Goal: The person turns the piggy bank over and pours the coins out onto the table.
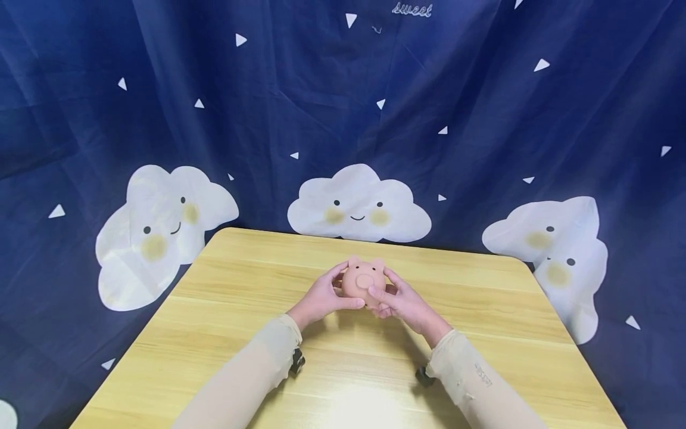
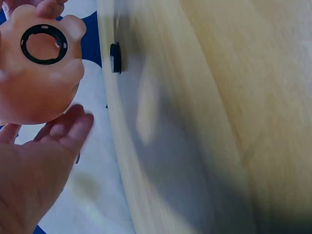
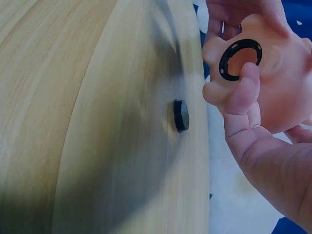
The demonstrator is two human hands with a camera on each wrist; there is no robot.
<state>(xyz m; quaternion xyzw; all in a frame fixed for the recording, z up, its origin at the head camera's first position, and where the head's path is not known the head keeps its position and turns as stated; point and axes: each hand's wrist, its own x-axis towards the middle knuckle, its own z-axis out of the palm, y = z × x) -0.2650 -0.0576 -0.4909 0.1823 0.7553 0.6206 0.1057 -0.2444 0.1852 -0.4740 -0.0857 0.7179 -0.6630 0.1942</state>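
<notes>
Both hands hold a pink piggy bank (image 1: 354,292) above the table, its snout and eyes facing up in the head view. The left hand (image 1: 321,298) grips its left side, with the thumb along the lower edge. On the opposite side the right hand (image 1: 409,304) holds it, thumb beside the snout. The wrist views show its underside, where a black ring (image 2: 64,51) frames an open round hole. One fingertip of the right hand (image 3: 273,156) lies at the edge of that hole. A small black cap (image 3: 181,116) stands on the table below; the head view hides it.
The light wooden table (image 1: 225,280) reaches back to a dark blue curtain (image 1: 343,89) printed with white clouds and triangles. Dark devices (image 1: 425,376) are worn at the wrists, by the beige sleeves (image 1: 246,369).
</notes>
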